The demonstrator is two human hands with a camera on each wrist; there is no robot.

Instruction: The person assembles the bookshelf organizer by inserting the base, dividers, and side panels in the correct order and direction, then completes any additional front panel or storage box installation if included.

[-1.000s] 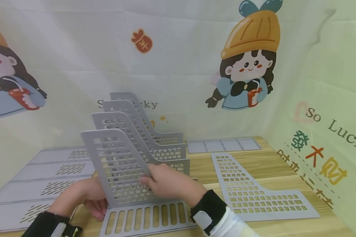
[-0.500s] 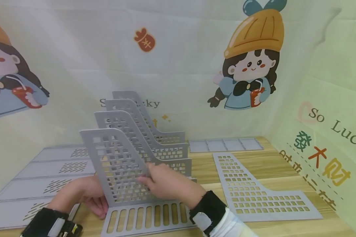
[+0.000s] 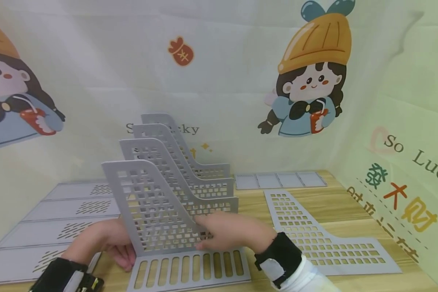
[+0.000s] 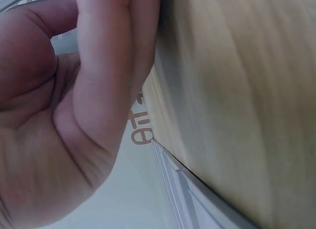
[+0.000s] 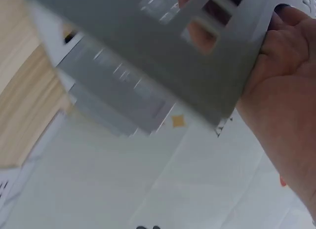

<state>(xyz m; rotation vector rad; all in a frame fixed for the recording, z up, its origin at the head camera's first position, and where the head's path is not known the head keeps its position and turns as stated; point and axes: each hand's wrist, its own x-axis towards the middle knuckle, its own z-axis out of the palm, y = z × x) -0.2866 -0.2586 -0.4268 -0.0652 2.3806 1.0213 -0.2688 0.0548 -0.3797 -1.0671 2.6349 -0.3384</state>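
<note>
Several grey perforated divider panels stand upright in a row. The front divider panel rises from a slotted grey base piece at the near table edge. My left hand grips the lower left edge of this panel, with its fingertips wrapped round the corner. In the left wrist view, the left hand lies with its fingers along a grey edge. My right hand holds the low right part of the front panel. The right wrist view shows the right hand with fingers behind the panel, visible through its holes.
A loose divider panel lies flat on the wooden table to the right. Large flat grey panels lie at the left, and a narrow grey strip at the back. Printed cloth walls close in the back and right.
My right hand slid from the middle of the front panel down to its low right part. The left hand stayed at the lower left corner.
</note>
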